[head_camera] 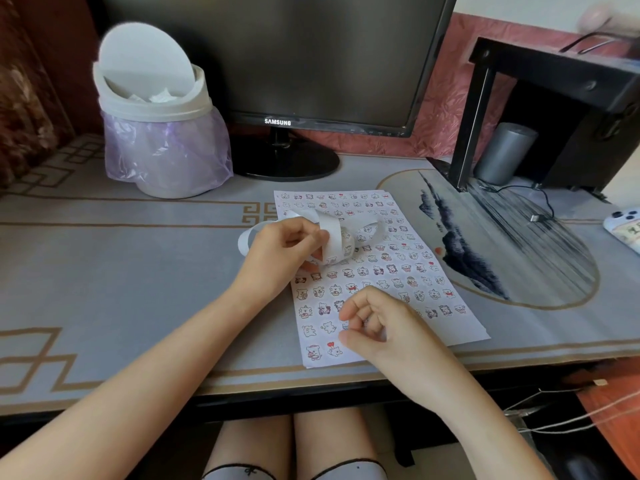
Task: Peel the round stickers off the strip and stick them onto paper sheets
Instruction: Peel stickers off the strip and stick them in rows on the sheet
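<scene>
A white paper sheet (398, 244) lies on the desk, covered with many small round cartoon stickers in rows. My left hand (284, 251) holds the curling white sticker strip (332, 237) above the sheet's upper left part; loops of the strip trail left and right of the hand. My right hand (381, 327) rests on the lower part of the sheet, with thumb and forefinger pinched close together over a spot near the sheet's lower rows. Whether a sticker sits between those fingertips cannot be made out.
A white swing-lid bin (156, 109) with a purple liner stands at the back left. A Samsung monitor (277, 64) is behind the sheet. A black stand (540, 109) with a grey cylinder (502, 154) is at the right, with a phone (623, 226) at the edge.
</scene>
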